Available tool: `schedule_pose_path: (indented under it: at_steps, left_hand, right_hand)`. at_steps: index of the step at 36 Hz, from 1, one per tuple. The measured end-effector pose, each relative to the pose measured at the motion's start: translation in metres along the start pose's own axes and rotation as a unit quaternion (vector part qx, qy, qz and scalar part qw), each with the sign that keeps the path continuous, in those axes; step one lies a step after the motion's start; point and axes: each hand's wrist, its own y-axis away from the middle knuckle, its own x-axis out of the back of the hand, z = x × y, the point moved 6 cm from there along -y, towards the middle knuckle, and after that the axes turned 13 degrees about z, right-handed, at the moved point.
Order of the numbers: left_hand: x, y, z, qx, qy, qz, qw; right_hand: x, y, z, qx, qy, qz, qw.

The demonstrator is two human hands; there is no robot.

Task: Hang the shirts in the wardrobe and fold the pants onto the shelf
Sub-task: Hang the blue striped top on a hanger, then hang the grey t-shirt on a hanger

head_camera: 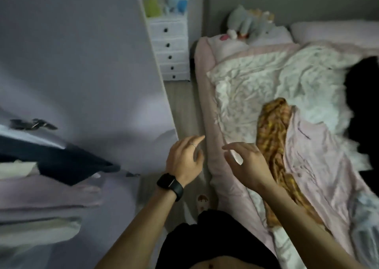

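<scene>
We hold our left hand over the floor and our right hand over the bed edge. All fingers are wide and loose, holding nothing. On the bed lie one pink shirt and one yellow checked cloth, touching. Both run long from 12 o'clock to 5 o'clock. The shirt is at 3 o'clock from our right hand. One white chest with five drawers stands at 12 o'clock, beside the wardrobe door.
</scene>
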Motion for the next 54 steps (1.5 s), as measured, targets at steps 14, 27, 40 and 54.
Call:
schedule_pose_path:
  at_steps: [14, 27, 40, 54]
  left_hand:
    - [-0.128, 0.039, 0.110, -0.199, 0.102, -0.233, 0.946]
    - [-0.237, 0.107, 0.232, -0.360, 0.057, -0.353, 0.862]
    - [-0.445, 0.188, 0.211, -0.327, -0.173, -0.532, 0.761]
    - [-0.491, 0.251, 0.139, -0.280, -0.277, -0.651, 0.650]
  right_hand:
    - [0.100, 0.180, 0.075, -0.390, 0.115, 0.127, 0.905]
    - [0.174, 0.339, 0.174, -0.599, 0.131, 0.158, 0.774]
    - [0.162, 0.478, 0.385, -0.765, 0.144, 0.033, 0.627]
    - [0.161, 0.520, 0.407, -0.752, 0.187, 0.056, 0.629]
